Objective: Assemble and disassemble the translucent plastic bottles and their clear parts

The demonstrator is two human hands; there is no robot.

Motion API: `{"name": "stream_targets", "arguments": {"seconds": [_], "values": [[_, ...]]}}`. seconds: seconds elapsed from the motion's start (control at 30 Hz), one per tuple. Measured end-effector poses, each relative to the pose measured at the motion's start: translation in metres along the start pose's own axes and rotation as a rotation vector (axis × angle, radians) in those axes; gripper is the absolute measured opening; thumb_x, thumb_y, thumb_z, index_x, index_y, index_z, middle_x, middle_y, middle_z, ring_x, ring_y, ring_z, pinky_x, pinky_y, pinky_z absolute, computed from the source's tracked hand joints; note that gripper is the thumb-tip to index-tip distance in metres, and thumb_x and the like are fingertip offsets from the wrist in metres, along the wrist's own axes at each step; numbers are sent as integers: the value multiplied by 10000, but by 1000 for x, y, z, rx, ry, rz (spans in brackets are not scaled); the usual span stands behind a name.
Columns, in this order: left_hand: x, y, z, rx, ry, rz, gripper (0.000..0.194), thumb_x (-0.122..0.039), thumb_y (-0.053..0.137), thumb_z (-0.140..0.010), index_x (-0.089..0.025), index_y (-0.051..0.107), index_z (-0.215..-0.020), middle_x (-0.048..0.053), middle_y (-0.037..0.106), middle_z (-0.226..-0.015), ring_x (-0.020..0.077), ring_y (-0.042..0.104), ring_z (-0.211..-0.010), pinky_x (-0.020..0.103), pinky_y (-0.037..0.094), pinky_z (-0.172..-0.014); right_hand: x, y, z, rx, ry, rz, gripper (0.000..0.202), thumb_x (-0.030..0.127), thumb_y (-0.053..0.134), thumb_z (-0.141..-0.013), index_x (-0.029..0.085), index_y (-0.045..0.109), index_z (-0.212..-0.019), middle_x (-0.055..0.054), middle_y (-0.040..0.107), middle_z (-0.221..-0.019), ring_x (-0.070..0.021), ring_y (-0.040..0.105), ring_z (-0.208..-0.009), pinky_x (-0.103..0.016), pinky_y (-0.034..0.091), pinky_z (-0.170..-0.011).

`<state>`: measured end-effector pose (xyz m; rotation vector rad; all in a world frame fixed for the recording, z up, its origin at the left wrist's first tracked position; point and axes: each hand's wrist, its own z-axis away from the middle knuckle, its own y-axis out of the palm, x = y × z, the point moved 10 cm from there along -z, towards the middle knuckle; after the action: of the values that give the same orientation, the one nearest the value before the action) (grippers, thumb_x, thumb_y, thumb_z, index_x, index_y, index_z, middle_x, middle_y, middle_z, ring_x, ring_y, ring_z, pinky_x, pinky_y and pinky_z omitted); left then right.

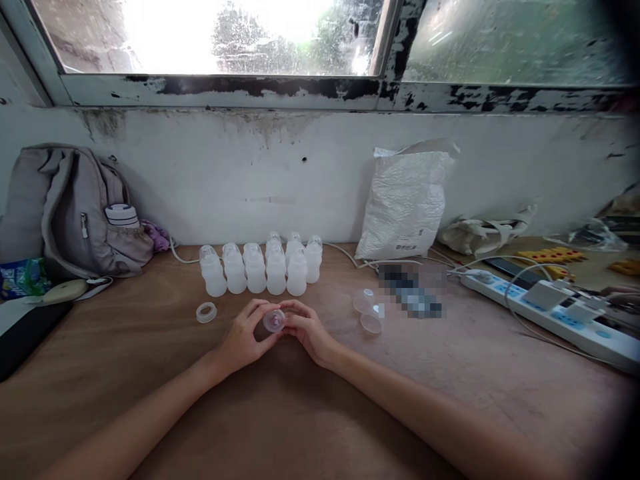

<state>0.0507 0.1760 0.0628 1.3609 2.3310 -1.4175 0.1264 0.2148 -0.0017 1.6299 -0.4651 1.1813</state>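
1. Clear plastic at the centre of the head view: shows as a small round piece (274, 321) with a pinkish middle, between both hands over the surface (150, 347); cannot tell whether resting or lifted.
2. Pinches it from the left with the left hand (246, 333), thumb at the near edge, forefinger curved around the far edge.
3. Meets the opposite edge with the right hand (311, 335), fingers bent and drawn together; cannot tell whether truly gripping, with the contact partly hidden.
4. Could slip or flip loose if pressed unevenly, being small, smooth-looking and held near the fingertips.
5. Just beyond, could topple several white bottles (276, 273) at once by pushing the knuckles forward, given such close spacing.
6. To the left, could sweep aside the pale ring (206, 313), lying flat near the left hand, with a careless wrist.
7. To the right, could easily overlook or scatter the clear discs (371, 324), so faint against brown.
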Motion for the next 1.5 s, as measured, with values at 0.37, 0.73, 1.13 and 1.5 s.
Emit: {"name": "stream_targets", "arguments": {"seconds": [0.37, 0.73, 1.13, 1.5], "values": [[15, -2, -2, 16, -151, 129, 306, -241, 582, -687, -196, 524, -985, 45, 551, -928, 174, 530, -863, 297, 429, -776, -14, 4, -5, 174, 230, -169, 315, 101, 575, -637, 159, 570, -946, -31, 650, -825, -136, 610, -771, -292, 417, -790], [55, 18, 10, 24, -568, 803, 300, -379, 571, -716, -200, 350, -809, -40, 561, -669, 109, 559, -625, 220, 416, -591, -5, 7, 0, 129, 101, -109, 321, 126, 654, -612, 152, 571, -921, -29, 658, -788, -143, 623, -743, -330, 397, -847], [42, 32, 11, 102, -547, 905, 373, -300, 642, -660, -193, 406, -928, 24, 580, -878, 152, 570, -833, 288, 438, -757, 13, -4, 2, -70, -179, 343, 268, 260, 670, -627, 181, 571, -864, 25, 526, -665, -91, 481, -603, -206, 392, -531], [42, 15, 18, -135, -599, 695, 224, -376, 513, -754, -169, 509, -837, -7, 542, -749, 105, 515, -631, 223, 424, -602, 13, 1, 7, -65, -196, 423, 288, 399, 570, -719, 202, 369, -776, 62, 489, -586, -73, 471, -446, -189, 368, -407]]}}
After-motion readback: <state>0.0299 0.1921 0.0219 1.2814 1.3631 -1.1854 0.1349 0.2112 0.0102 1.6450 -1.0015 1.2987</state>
